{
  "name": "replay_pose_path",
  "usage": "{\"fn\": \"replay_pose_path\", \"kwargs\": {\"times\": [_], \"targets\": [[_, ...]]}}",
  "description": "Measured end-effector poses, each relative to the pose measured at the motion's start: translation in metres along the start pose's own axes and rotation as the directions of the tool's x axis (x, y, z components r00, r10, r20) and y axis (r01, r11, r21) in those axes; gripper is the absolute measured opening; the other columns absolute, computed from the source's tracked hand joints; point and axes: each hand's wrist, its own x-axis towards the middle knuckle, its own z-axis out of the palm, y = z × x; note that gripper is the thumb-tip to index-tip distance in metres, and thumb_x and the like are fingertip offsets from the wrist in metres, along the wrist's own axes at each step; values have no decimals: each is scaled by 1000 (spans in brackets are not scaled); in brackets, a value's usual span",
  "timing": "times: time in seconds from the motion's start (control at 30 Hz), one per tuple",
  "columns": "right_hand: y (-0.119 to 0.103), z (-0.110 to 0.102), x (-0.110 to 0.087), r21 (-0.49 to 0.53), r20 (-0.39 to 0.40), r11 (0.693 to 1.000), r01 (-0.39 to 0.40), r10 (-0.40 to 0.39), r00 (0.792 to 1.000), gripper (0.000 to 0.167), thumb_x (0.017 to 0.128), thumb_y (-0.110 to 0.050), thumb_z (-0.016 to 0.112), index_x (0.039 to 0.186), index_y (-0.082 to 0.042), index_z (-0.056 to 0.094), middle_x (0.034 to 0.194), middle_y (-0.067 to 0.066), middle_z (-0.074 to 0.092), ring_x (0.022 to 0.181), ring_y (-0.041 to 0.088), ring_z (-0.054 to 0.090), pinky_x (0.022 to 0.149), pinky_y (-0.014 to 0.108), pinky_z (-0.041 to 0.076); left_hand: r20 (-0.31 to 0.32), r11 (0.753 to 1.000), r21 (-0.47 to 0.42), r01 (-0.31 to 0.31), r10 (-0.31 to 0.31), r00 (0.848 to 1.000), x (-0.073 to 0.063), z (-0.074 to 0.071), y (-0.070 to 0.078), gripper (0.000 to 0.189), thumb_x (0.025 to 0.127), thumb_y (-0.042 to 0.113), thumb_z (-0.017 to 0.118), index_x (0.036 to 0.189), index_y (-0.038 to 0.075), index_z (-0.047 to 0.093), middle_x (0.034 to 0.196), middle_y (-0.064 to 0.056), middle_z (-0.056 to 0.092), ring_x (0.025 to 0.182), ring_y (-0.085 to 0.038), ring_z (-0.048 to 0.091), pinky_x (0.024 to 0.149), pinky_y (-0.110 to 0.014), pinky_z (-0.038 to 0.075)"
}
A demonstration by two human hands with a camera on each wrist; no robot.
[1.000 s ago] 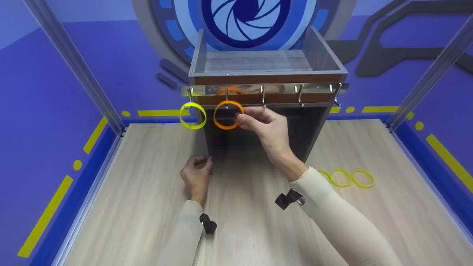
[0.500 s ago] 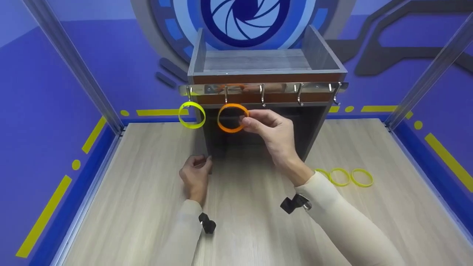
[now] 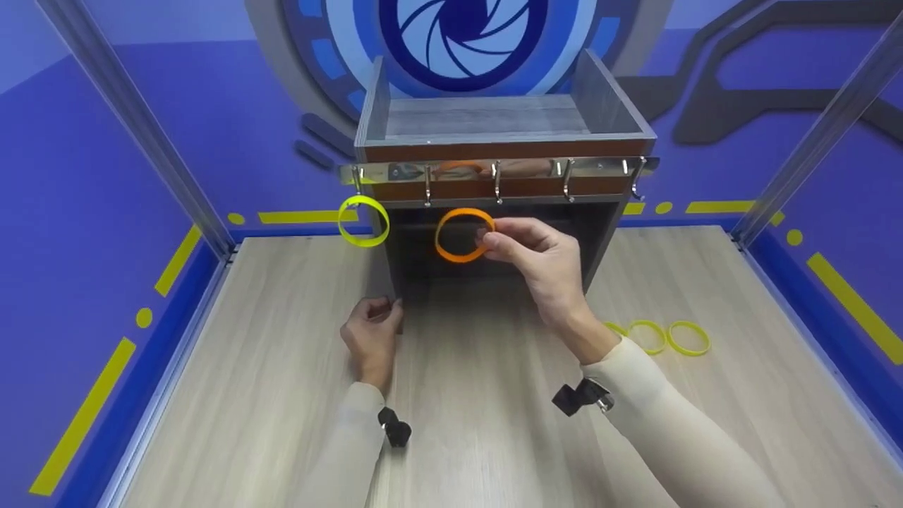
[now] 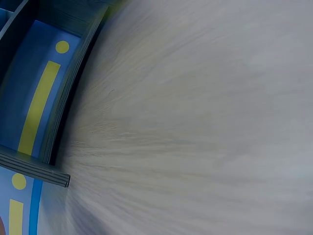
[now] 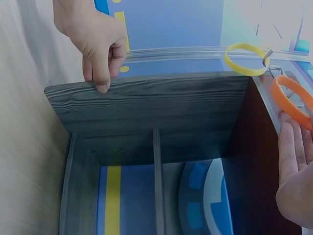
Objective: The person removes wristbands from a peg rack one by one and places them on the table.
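Observation:
My right hand (image 3: 547, 268) pinches an orange silicone wristband (image 3: 462, 259) by its right side, thumb in front. It is held upright, below and in front of the hook rail (image 3: 600, 168), apart from the hooks. A yellow wristband (image 3: 363, 243) hangs from the leftmost hook; the right wrist view shows this band (image 5: 234, 68) on its hook too. Low on the left, my left hand (image 3: 372, 335) grips the front edge of the grey cabinet's side panel (image 5: 171, 100), fingers curled over it in the right wrist view. The left wrist view shows mostly tabletop.
Several more metal hooks line the rail across the front of the grey wood-grain cabinet (image 3: 487, 120), which has an open top tray. Yellow wristbands (image 3: 690, 353) lie on the table at right, one partly behind the right forearm. Blue printed walls (image 3: 197, 127) enclose the table.
The right hand has drawn the orange wristband off to the right and down, away from the second hook it overlapped. The left hand and the hanging yellow wristband have stayed put.

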Motion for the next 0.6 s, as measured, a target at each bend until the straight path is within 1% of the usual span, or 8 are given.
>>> {"fn": "replay_pose_path", "kwargs": {"times": [0.13,0.23,0.33,0.43,0.6], "targets": [[6,-11,-6,8,-39,1000,-27,27,999,24,92,1,82,114,8,75,105,24,77,95,36,77,87,45,62,-4,1000,2,-1,1,1000,-2,0,-2,16,81,5,89,89,2,75,88,-12,77,79,-29,77,65,-18,57],[10,-20,-8,53,-71,997,-52,55,996,23,92,3,81,113,10,74,105,24,77,94,36,78,87,45,62,-2,1000,8,-20,20,1000,-1,0,-3,16,81,5,89,88,2,75,87,-12,77,78,-30,77,65,-18,57],[13,-29,-10,79,-102,995,-58,66,993,22,92,5,79,112,11,74,105,25,77,94,36,78,86,46,62,1,1000,-5,-25,25,1000,0,0,-2,15,82,5,88,88,1,75,87,-11,77,77,-31,77,65,-17,56],[17,-39,-15,78,-130,995,-68,77,988,22,93,5,78,113,12,73,105,25,77,94,36,78,86,46,62,0,1000,-28,-12,12,1000,1,1,-2,15,82,5,88,87,1,75,85,-11,77,77,-32,77,64,-17,56],[25,-59,-24,91,-178,988,-121,136,975,22,92,7,78,113,13,72,104,24,77,94,34,78,86,45,62,0,999,-47,6,-6,1000,1,3,-2,15,82,3,88,88,1,74,85,-12,77,76,-32,76,63,-17,56]]}}
